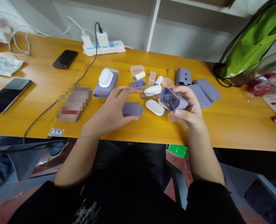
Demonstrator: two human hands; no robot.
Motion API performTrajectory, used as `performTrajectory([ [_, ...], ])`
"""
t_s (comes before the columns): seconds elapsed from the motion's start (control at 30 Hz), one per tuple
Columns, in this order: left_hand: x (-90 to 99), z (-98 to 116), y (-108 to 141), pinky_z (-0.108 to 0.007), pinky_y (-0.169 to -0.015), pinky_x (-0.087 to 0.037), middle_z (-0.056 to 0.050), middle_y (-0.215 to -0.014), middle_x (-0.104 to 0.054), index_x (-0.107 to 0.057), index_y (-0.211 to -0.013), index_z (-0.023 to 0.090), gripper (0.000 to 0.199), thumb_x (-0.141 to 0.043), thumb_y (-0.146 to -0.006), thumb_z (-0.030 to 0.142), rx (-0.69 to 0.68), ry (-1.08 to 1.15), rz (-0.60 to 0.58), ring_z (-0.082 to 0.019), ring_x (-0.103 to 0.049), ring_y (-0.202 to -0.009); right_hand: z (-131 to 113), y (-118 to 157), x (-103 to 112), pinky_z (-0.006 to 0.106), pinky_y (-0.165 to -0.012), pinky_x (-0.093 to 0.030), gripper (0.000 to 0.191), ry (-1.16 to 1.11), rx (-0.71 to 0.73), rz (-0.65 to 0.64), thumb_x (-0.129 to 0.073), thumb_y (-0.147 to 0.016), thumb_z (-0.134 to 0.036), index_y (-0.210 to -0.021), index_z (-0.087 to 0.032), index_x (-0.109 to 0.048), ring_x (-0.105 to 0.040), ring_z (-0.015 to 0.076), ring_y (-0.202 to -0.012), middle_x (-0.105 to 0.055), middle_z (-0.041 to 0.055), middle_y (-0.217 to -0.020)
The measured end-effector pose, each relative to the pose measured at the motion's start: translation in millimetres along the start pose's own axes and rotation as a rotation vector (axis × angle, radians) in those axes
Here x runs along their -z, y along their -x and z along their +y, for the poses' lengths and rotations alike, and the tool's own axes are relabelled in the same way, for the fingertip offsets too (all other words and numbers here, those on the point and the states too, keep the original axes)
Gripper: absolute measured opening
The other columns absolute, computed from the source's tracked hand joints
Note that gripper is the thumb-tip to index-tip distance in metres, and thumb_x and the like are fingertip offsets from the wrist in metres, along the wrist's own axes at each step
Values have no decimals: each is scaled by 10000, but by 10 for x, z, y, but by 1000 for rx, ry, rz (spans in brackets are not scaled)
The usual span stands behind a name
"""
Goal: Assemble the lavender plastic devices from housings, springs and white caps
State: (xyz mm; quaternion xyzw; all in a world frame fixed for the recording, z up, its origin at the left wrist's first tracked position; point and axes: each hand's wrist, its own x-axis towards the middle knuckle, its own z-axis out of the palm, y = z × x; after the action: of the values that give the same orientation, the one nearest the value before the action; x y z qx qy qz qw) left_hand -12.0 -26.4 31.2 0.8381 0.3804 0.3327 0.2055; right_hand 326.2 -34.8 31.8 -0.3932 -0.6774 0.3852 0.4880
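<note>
The left hand [116, 107] is held wide, thumb and fingers parted around a flat lavender plate [131, 109]; contact cannot be told. Above the table [128, 130], a lavender housing [182, 100] is gripped by the right hand [191, 107], its mouth turned left and toward the camera, the opening's long axis slanting from upper left to lower right. Dark coils [171, 99] are contained inside. Beyond, small fittings are held in a lavender tray [141, 87].

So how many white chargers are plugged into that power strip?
2. One white charger is near the left end of the power strip; the other white charger is just right of it, with a black plug in its top.
</note>
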Motion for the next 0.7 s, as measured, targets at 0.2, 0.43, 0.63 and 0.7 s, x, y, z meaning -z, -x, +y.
performTrajectory([
  [0.2, 23, -315, 185, -792, -1392, -483, -156, -1712, -744, -670, -1713, 315, 920, -1035, -869, 303, 176, -145, -211, -503, -675, -1601, 68, 202, 363, 623, -1356, -610, 833, 237, 47, -55, -1103, -836, -549, -1565, -406, -727, -716, 403, -1541, -737, 93, -1624],
  [0.43, 88, -413, 196, -665, -1397, -546, -116, -1680, -782, -716, -1689, 339, 920, -1075, -851, 461, 97, 42, -63, -442, -699, -1580, 67, 213, 287, 636, -1364, -596, 802, 313, 114, -48, -1082, -860, -533, -1588, -440, -758, -652, 420, -1604, -717, 88, -1625],
  [0.63, 25, -327, 174, -659, -1409, -527, -128, -1696, -766, -692, -1717, 318, 948, -1082, -869, 482, 87, 33, -72, -433, -676, -1596, -18, 105, 93, 687, -1348, -608, 751, 328, 114, -85, -1086, -882, -485, -1571, -442, -791, -642, 425, -1614, -701, 96, -1643],
  [0.7, 10, -316, 174, -655, -1412, -521, -129, -1697, -762, -684, -1726, 317, 953, -1083, -873, 461, 79, 25, -67, -431, -671, -1599, -25, 82, 38, 679, -1346, -615, 759, 316, 112, -99, -1094, -883, -465, -1577, -435, -790, -640, 417, -1618, -695, 101, -1648],
])
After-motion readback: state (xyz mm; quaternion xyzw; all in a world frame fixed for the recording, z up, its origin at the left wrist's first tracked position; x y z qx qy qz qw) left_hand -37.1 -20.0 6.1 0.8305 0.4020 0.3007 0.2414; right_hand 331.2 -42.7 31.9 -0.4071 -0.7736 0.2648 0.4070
